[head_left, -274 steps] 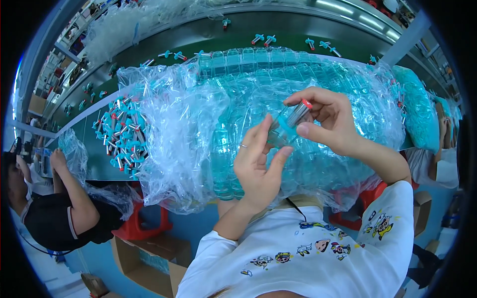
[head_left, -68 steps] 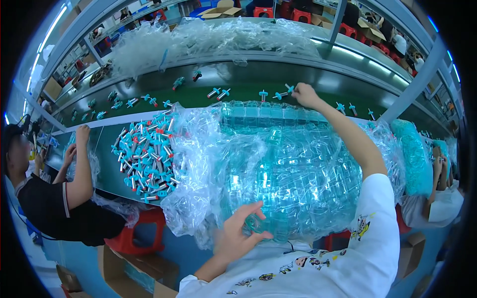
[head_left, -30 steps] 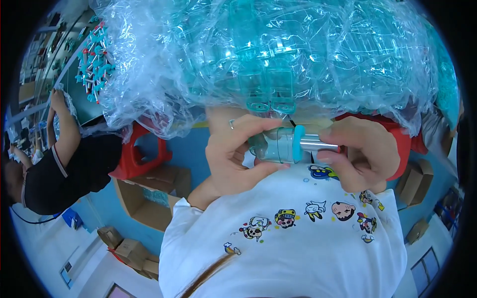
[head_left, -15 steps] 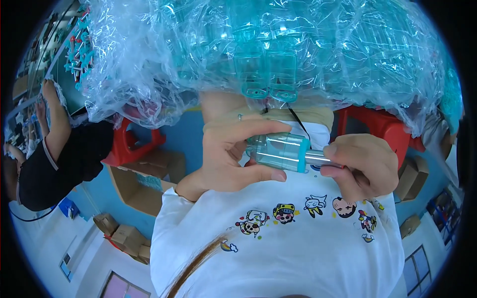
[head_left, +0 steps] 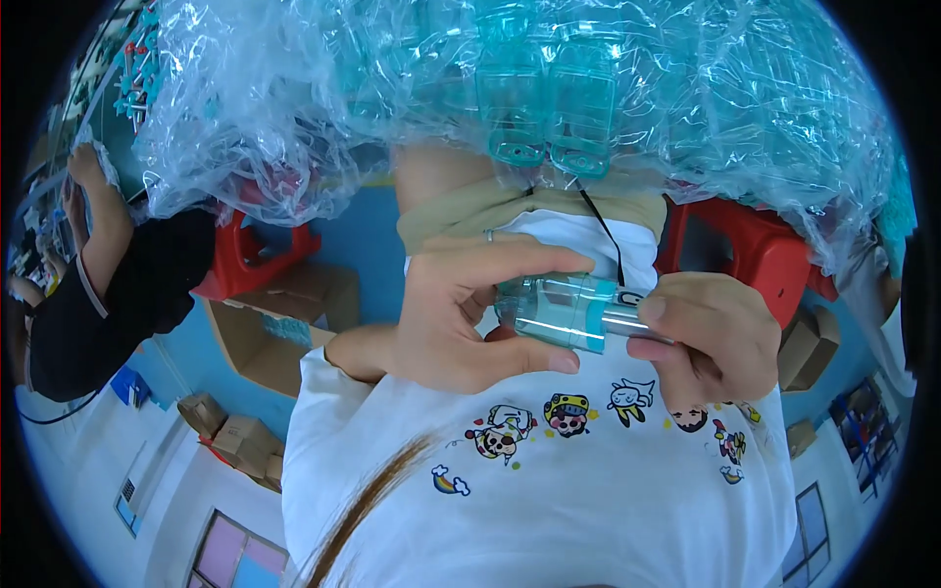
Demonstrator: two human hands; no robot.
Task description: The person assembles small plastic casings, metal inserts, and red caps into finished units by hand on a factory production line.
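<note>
Centre of frame: small clear teal plastic casing (head_left: 561, 312), held in front of a white printed shirt (head_left: 549, 480). Left hand (head_left: 470, 314), fingers closed round the casing's left end. Right hand (head_left: 711, 338), fingers pinching what appears to be a thin clear tube (head_left: 627, 323) at its right end. Upper frame: large clear bag of teal parts (head_left: 510, 88). Left edge: another person's dark sleeve (head_left: 108, 304).

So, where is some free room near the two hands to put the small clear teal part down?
Little room. The left hand and right hand hold the teal part against the white shirt. Above, the plastic bag of teal parts is crowded. Bare patches: the blue floor between the red stool and the lap, and the open cardboard box.
</note>
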